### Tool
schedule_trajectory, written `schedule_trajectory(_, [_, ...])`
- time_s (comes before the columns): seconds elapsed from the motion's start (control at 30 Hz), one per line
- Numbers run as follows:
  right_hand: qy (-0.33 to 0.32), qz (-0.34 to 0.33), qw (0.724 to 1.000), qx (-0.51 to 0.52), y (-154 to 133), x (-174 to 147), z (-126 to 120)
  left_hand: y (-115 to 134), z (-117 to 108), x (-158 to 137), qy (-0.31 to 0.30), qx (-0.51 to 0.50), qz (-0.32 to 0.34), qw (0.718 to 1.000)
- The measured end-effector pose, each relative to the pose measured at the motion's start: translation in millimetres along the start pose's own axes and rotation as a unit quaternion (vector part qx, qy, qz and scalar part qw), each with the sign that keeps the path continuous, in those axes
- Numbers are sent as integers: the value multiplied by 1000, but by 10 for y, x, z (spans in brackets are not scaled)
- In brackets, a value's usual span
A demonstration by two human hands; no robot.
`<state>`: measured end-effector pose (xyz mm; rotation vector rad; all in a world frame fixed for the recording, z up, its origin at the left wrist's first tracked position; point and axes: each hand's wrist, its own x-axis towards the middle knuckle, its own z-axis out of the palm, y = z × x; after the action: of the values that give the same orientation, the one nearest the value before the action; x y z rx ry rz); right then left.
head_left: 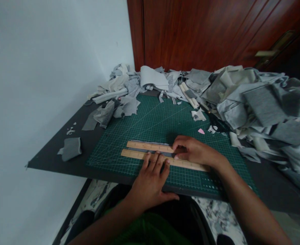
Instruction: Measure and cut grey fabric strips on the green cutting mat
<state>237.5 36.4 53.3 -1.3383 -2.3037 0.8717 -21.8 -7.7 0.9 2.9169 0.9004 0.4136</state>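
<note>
Green mat [160, 119] runs past both rulers [133, 154]; left fingers [153, 160] spread across one's edge, right fingers [178, 140] curled, grip unclear.

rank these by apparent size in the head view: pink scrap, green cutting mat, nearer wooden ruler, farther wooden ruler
1. Green cutting mat
2. Nearer wooden ruler and farther wooden ruler: order unsure; the right hand may hide part of the farther
3. Pink scrap
</note>
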Motion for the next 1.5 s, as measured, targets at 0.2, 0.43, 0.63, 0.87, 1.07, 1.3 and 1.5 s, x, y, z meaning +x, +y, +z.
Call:
schedule_trajectory(0.2, [-8,4,1000,20,5,-14,-22,-4,-4,17,-2,-2,2,1000])
schedule_trajectory(0.43, [-20,15,999,42,22,-23,-70,-26,31,32,13,13,13,1000])
schedule_trajectory(0.63, [-26,17,999,24,17,-15,-69,-24,40,30,27,33,21,999])
schedule_trajectory(0.87, [-25,11,999,26,5,-10,-73,-24,38,31,19,34,14,999])
schedule_trajectory(1.07, [-20,4,999,31,37,-9,-68,-29,35,42,22,31,16,999])
schedule_trajectory(1.3, [-22,15,999,44,26,-16,-80,-23,39,37,25,25,12,999])
schedule_trajectory(1.5, [-21,10,999,42,45,-7,-79,-35,54,41,23,23,17,999])
